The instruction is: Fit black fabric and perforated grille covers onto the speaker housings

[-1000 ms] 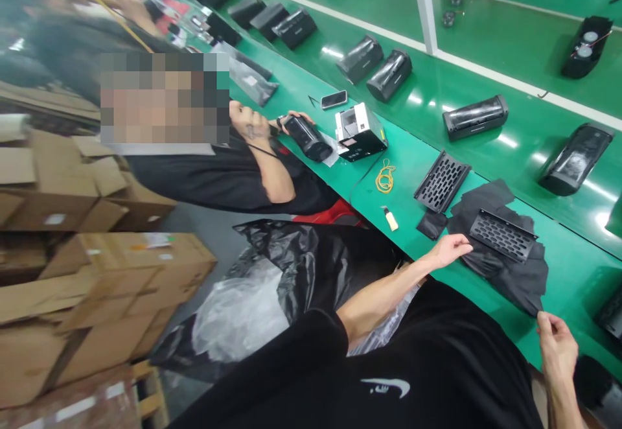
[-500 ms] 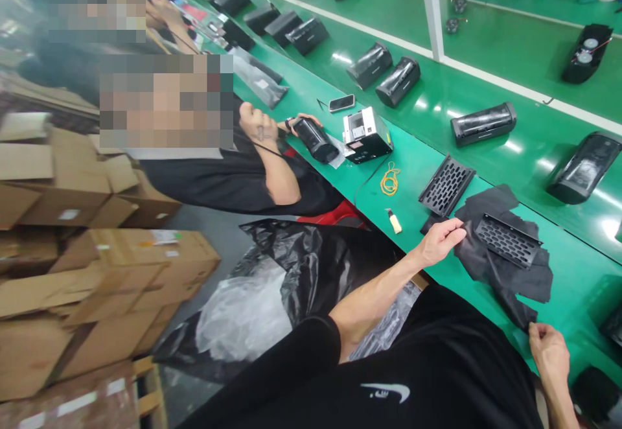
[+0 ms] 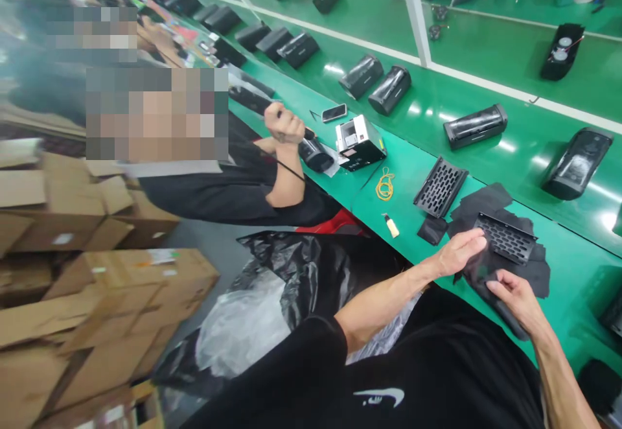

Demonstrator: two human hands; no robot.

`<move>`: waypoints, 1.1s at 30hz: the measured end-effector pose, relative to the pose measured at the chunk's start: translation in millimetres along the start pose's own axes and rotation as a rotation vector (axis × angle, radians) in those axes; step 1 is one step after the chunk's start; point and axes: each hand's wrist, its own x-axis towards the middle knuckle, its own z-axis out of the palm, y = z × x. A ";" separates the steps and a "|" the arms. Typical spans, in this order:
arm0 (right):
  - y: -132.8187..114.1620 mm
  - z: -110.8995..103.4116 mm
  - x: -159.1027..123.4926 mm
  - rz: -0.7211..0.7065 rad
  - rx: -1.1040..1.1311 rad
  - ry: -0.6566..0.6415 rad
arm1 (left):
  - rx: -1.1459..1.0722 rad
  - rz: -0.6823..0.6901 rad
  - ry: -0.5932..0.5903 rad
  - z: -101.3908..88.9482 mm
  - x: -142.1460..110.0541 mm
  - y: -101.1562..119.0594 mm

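A black perforated grille (image 3: 506,239) lies on a pile of black fabric sheets (image 3: 532,273) on the green bench. My left hand (image 3: 459,253) rests on the fabric at the grille's left end, fingers stretched toward it. My right hand (image 3: 515,293) lies on the near side of the fabric, fingers extended and pressing on the cloth. A second black grille (image 3: 440,187) lies to the upper left, with a small black fabric piece (image 3: 432,229) beside it.
A co-worker to the left holds a tool over a black speaker (image 3: 315,154). A white-and-black box (image 3: 358,142), a phone (image 3: 334,113), yellow cord (image 3: 385,184) and a small yellow-capped bottle (image 3: 390,226) lie on the bench. Several speakers line the green belt (image 3: 437,92). Cardboard boxes (image 3: 97,286) stand left.
My right hand has moved up from the bench edge onto the fabric pile. My left hand slid right toward the grille. The co-worker raised a fist with a tool.
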 end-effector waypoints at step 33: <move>14.9 -74.3 53.1 0.278 -0.296 0.664 | 0.912 0.106 0.002 -7.0 93.6 -35.5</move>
